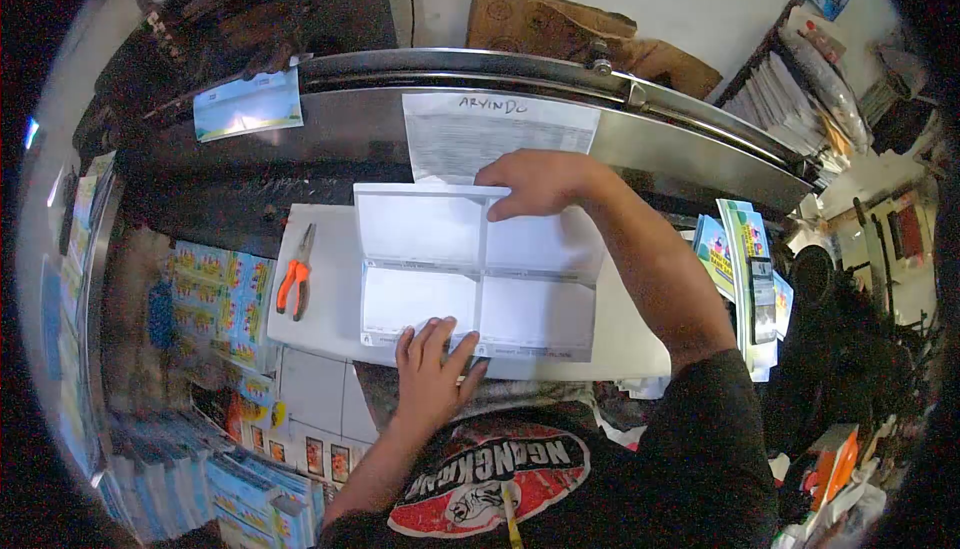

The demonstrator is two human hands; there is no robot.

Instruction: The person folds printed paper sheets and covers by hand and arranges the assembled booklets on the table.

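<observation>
A printed white sheet (420, 299), divided into four boxed panels with grey edges, lies on a white board in front of me. My left hand (436, 367) rests on the sheet's lower edge, its fingers spread and holding nothing. At the top edge, my right hand (540, 184) grips the sheet, thumb over its face and the other fingers at its far side. Behind that hand, a paper with grey print and the handwritten word "ARYINDO" (495, 129) stands against a metal panel. Orange-handled pliers (293, 284) lie left of the sheet.
The white board (630, 349) extends on both sides of the sheet. A metal rail (430, 61) runs across the back. Colourful printed booklets (740, 259) stand at the right. Stacks of blue printed paper (170, 479) sit at lower left. Brown cardboard (545, 29) leans behind the rail.
</observation>
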